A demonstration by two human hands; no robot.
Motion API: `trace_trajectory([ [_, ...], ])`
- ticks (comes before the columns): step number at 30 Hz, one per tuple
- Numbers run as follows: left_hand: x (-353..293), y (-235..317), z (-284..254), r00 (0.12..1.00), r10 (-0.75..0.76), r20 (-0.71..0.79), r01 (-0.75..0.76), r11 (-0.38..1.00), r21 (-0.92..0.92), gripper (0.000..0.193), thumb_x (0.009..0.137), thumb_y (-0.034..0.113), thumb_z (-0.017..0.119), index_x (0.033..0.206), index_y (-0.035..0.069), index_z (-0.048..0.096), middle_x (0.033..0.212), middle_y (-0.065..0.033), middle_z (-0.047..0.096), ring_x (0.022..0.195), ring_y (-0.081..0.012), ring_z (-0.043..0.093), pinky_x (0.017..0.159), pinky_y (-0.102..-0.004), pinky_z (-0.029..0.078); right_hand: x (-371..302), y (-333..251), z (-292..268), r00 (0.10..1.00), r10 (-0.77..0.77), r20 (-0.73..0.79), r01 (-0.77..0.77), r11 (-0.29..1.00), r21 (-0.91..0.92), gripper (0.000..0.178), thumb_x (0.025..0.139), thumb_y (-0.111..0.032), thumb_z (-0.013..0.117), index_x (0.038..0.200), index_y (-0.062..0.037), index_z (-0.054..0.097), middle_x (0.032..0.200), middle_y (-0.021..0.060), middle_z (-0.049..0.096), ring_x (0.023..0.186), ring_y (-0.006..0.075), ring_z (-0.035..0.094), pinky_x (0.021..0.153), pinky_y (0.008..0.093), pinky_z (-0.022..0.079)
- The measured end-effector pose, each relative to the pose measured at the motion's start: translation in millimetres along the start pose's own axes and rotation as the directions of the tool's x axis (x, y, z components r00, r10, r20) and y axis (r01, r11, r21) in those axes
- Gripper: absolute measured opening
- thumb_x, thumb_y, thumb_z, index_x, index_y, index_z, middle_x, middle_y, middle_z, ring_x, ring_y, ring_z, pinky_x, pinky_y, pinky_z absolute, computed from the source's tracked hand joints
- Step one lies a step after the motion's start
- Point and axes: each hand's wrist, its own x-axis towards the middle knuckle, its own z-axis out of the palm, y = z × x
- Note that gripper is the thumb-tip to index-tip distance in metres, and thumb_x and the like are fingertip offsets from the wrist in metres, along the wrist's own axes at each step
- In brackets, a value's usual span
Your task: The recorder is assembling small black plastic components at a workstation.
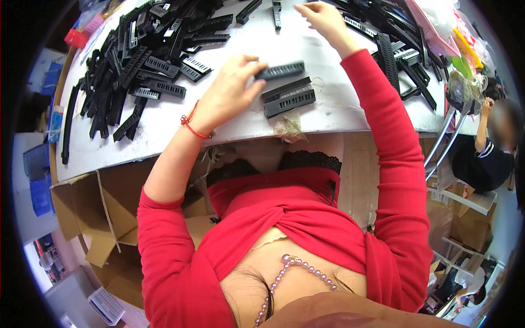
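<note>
My left hand grips one end of a black slotted plastic strip between thumb and fingers, just above the white table. Right below it lie black slotted plastic pieces, close side by side near the front edge. My right hand is stretched out to the far side, its fingers apart and seemingly nothing in them. Nearest to its fingertips is another slotted black strip, lying lengthwise on the table. One more black strip lies to the left of that.
A big heap of black strips covers the table's left side; another heap lies right. A pink basket with bags stands at the far right. Crumpled clear plastic hangs at the front edge. Open cardboard boxes stand below. Another person sits at right.
</note>
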Motion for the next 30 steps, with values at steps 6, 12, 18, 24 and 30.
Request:
trace_trajectory([
  [6,3,-10,-8,0.997,0.067,0.041,-0.051,0.948,-0.313,0.038,0.093,0.005,0.053,0.13,0.005,0.062,0.126,-0.0158,0.063,0.117,-0.0287,0.06,0.103,-0.0352,0.045,4,-67,20,0.947,0.162,0.279,-0.081,0.956,-0.281,0.032,0.09,-0.031,0.072,0.1,-0.0011,0.071,0.082,0.011,0.07,0.071,0.0199,0.067,0.068,0.0321,0.055],
  [12,8,-27,-13,0.953,-0.277,-0.118,0.172,0.821,-0.544,0.036,0.1,0.007,0.053,0.135,0.001,0.057,0.118,-0.0115,0.069,0.111,-0.0167,0.063,0.1,-0.0287,0.047,-5,-46,40,0.95,0.027,0.312,-0.14,0.928,0.346,0.033,0.087,-0.02,0.075,0.107,0.0063,0.07,0.097,0.0117,0.071,0.083,0.0174,0.071,0.079,0.0279,0.06],
  [18,7,-26,-40,0.864,-0.342,-0.368,-0.054,0.665,-0.745,0.073,0.085,-0.013,0.052,0.152,0.009,0.035,0.127,-0.0088,0.054,0.1,-0.0127,0.057,0.084,-0.0235,0.048,-86,-121,8,0.849,-0.495,0.183,0.497,0.867,0.041,0.021,0.092,-0.008,0.065,0.112,-0.0054,0.07,0.103,0.0078,0.072,0.092,0.0178,0.07,0.084,0.0289,0.055],
  [24,-8,11,-60,0.92,-0.182,-0.347,-0.064,0.804,-0.591,0.06,0.088,-0.009,0.061,0.145,0.004,0.046,0.124,-0.0093,0.06,0.105,-0.0107,0.058,0.086,-0.0225,0.05,-94,-141,-21,0.91,-0.313,0.27,0.287,0.949,0.133,0.016,0.095,-0.008,0.063,0.108,-0.0015,0.069,0.095,0.01,0.072,0.085,0.0151,0.067,0.076,0.03,0.052],
  [30,-13,-16,-56,0.886,0.116,-0.449,-0.236,0.946,-0.221,0.034,0.086,0.0,0.073,0.119,0.006,0.072,0.116,-0.0057,0.068,0.1,-0.0148,0.067,0.083,-0.025,0.056,-74,-123,-15,0.837,-0.189,0.513,-0.012,0.932,0.363,0.026,0.098,-0.015,0.062,0.12,-0.0012,0.067,0.105,0.007,0.07,0.091,0.012,0.065,0.077,0.0264,0.054],
])
